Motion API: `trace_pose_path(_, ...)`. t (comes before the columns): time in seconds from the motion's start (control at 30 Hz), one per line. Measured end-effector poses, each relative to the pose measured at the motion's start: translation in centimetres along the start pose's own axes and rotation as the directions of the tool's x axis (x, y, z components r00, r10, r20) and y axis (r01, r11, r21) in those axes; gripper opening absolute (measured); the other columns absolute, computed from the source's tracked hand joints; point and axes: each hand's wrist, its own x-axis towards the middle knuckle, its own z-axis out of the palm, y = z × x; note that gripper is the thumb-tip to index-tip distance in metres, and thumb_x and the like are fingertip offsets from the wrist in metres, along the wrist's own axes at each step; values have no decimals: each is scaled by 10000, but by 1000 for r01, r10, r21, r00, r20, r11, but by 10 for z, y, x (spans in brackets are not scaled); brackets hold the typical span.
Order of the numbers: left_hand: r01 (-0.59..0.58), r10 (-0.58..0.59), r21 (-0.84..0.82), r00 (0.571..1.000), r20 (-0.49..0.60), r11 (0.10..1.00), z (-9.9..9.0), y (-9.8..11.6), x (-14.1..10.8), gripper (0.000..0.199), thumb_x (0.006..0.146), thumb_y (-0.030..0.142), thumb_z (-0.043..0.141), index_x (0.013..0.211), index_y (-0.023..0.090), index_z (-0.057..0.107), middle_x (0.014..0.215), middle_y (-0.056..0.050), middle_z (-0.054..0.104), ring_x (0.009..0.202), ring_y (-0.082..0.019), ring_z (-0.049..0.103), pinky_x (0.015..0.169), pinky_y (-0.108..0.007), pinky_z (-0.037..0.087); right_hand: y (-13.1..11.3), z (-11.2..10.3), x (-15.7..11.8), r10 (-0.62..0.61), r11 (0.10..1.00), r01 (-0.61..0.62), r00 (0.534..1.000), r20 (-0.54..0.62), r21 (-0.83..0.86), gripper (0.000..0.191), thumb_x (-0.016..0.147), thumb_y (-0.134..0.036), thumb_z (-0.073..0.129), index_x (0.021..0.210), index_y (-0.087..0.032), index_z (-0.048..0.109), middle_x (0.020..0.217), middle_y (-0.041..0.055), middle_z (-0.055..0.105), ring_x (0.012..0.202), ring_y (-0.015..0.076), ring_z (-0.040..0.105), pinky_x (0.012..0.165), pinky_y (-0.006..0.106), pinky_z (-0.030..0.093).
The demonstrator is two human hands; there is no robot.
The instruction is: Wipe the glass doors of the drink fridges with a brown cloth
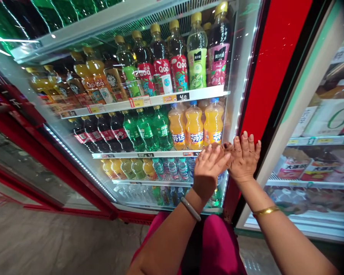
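Two forearms [172,233]; left hand [208,166], right hand [244,159], both grips wide, near three front-row orange bottles [194,125].

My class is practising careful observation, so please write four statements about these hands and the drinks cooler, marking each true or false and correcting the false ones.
1. The left hand has a grey bracelet at its wrist. True.
2. The right hand is clenched into a fist. False: it is stretched open.
3. The blue-capped orange bottles share a shelf with green bottles. True.
4. A gold bracelet is on the left wrist. False: the gold bracelet is on the right.
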Motion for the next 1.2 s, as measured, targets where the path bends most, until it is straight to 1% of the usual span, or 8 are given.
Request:
trace_pose_path(0.13, -7, 4, 21, 992, 129, 1000, 3, 6, -28, 475, 987, 192, 545, 1454, 278, 563, 1566, -44, 518, 1537, -266, 355, 1227, -520, 418, 1, 1, -1, -9, 1000, 9, 1000, -7, 17, 692, 1014, -350, 447, 1642, -276, 165, 1679, 94, 310, 1585, 228, 211, 1284, 545, 211)
trace_pose_path(0.23, 26, -36, 65, 986, 163, 998, -13, -1, -9, 546, 963, 131, 536, 1484, 294, 533, 1608, -37, 462, 1546, -247, 336, 1240, -474, 410, 0, -2, -1, 5, 1000, -5, 1000, 7, 19, 706, 1001, -318, 453, 1643, -285, 162, 1672, 107, 321, 1575, 264, 244, 1262, 596, 233)
trace_pose_path(0.4, 119, -120, 45, 992, 30, 992, -29, -12, 27, 705, 925, 65, 486, 1573, 328, 391, 1672, -9, 348, 1569, -259, 281, 1247, -500, 389, -1, -3, 0, 13, 1000, -13, 1000, 13, 21, 758, 973, -302, 514, 1645, -286, 164, 1674, 116, 313, 1576, 289, 240, 1269, 594, 215)
trace_pose_path(0.67, 27, -23, -24, 989, 144, 999, -7, 3, -29, 507, 946, 130, 509, 1426, 270, 593, 1528, -45, 563, 1509, -233, 411, 1212, -491, 430, -1, -3, 0, -13, 1000, 13, 1000, -3, 11, 703, 998, -294, 481, 1637, -251, 191, 1654, 144, 349, 1579, 277, 233, 1256, 601, 252)
trace_pose_path(0.77, 103, -102, -11, 989, 110, 995, -23, -3, -12, 560, 928, 71, 503, 1435, 295, 580, 1560, -32, 526, 1490, -224, 441, 1207, -494, 439, -2, -4, 1, -20, 1000, 20, 1000, -2, -14, 714, 985, -282, 499, 1634, -229, 204, 1646, 159, 359, 1577, 288, 234, 1254, 594, 257)
trace_pose_path(0.9, 197, -197, 42, 980, -8, 979, -39, -17, 26, 672, 887, 47, 525, 1497, 329, 510, 1645, -11, 397, 1558, -271, 310, 1248, -546, 368, -3, -5, 1, -5, 1000, 6, 1000, 26, -26, 767, 959, -292, 543, 1636, -233, 189, 1656, 166, 334, 1568, 319, 252, 1248, 625, 254)
trace_pose_path(1.1, 17, -19, 108, 1000, 22, 994, -10, -2, 6, 689, 925, 114, 555, 1561, 336, 409, 1649, -23, 392, 1581, -264, 245, 1259, -538, 343, -3, -4, -1, 7, 1000, -7, 1000, 23, -4, 752, 958, -278, 533, 1632, -250, 202, 1657, 158, 335, 1566, 304, 267, 1252, 623, 244)
trace_pose_path(1.2, 50, -62, 129, 994, 94, 990, -2, 11, -11, 692, 928, 315, 650, 1572, 305, 397, 1674, -60, 341, 1583, -322, 227, 1258, -589, 316, -1, -3, -1, 3, 999, -3, 1000, 9, 35, 721, 967, -275, 494, 1631, -251, 214, 1653, 150, 347, 1569, 294, 259, 1251, 634, 238)
